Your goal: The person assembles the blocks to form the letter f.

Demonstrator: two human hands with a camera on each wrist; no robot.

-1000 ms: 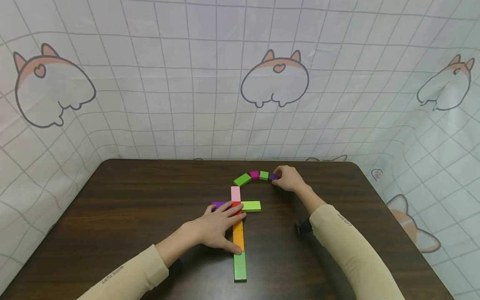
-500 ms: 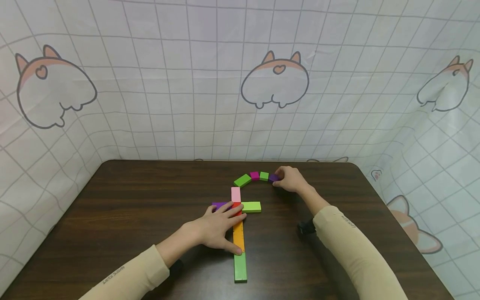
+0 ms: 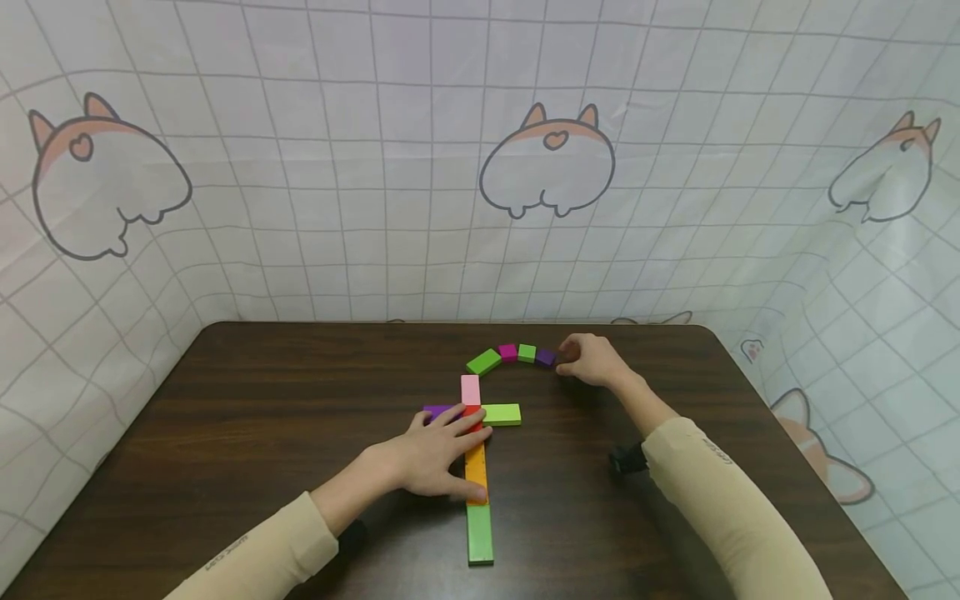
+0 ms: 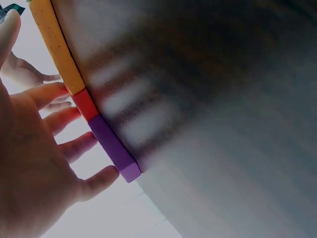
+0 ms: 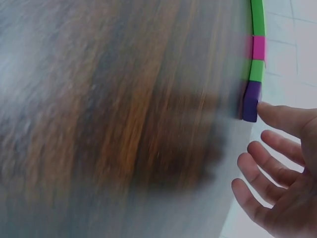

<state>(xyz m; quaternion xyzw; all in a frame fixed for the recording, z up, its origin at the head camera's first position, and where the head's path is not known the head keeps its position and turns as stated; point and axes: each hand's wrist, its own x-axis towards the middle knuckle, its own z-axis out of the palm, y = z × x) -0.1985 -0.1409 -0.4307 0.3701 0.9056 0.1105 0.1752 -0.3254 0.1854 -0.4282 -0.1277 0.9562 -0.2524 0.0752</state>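
My left hand lies with fingers spread over the red block, beside the purple block and orange block. A green block continues the column below, a pink block sits above, and a lime block extends right. From the pink block's top, an arc runs right: a long green block, a magenta block, a small green block and a dark purple block. My right hand is just right of that last block, fingers loosely bent and holding nothing; its thumb is close to it.
The dark wooden table carries the blocks near its middle. A white grid-patterned curtain hangs behind and along the sides. A dark device is at the right wrist.
My right hand has let go of the dark purple block and shifted slightly right, leaving it at the arc's end. The left hand stays almost still on the blocks.
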